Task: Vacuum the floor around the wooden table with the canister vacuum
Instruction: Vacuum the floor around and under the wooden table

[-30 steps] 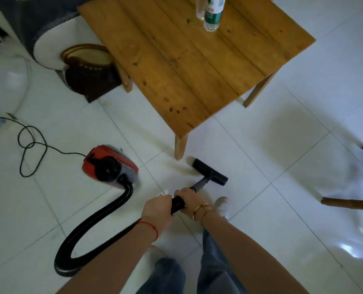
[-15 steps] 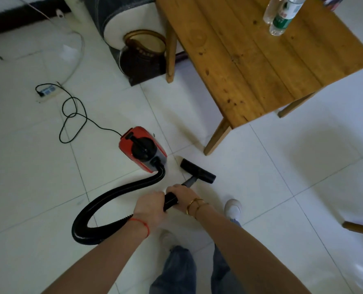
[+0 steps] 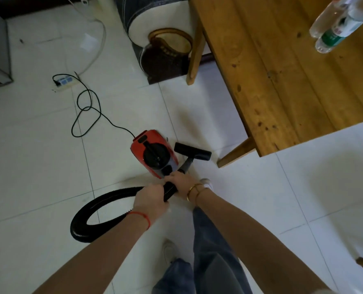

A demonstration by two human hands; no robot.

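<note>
Nozzle (image 3: 192,152) and canister (image 3: 154,153) now lie almost touching on the white tiled floor (image 3: 38,177), where a second ago the red body sat well off to the left of the brush head. Over that second the view has swung to the left along the worktop (image 3: 282,81), so the near table leg (image 3: 235,152) that stood just above the nozzle is now off to its right, and the power strip (image 3: 64,82) with its looping black cord (image 3: 87,115) has come into sight. The person has worked from the front corner of the wooden table toward its left side.

The right hand (image 3: 181,183) is clenched on the short wand just behind the nozzle. The left hand (image 3: 150,200) is wrapped round the ribbed hose (image 3: 104,211) at the cuff. Both grips are closed on the vacuum, and the hose curls back in a wide loop to the left of the person's legs.

This likely means the strip of floor by the front leg is done and the stretch between the table's left edge and the dark stool (image 3: 165,58) is next. The canister now crowds the nozzle, so a forward stroke may bump it; it probably needs nudging aside. The slack cord lies near that path and could snag. Two bottles (image 3: 333,24) stand on the worktop, well clear.
</note>
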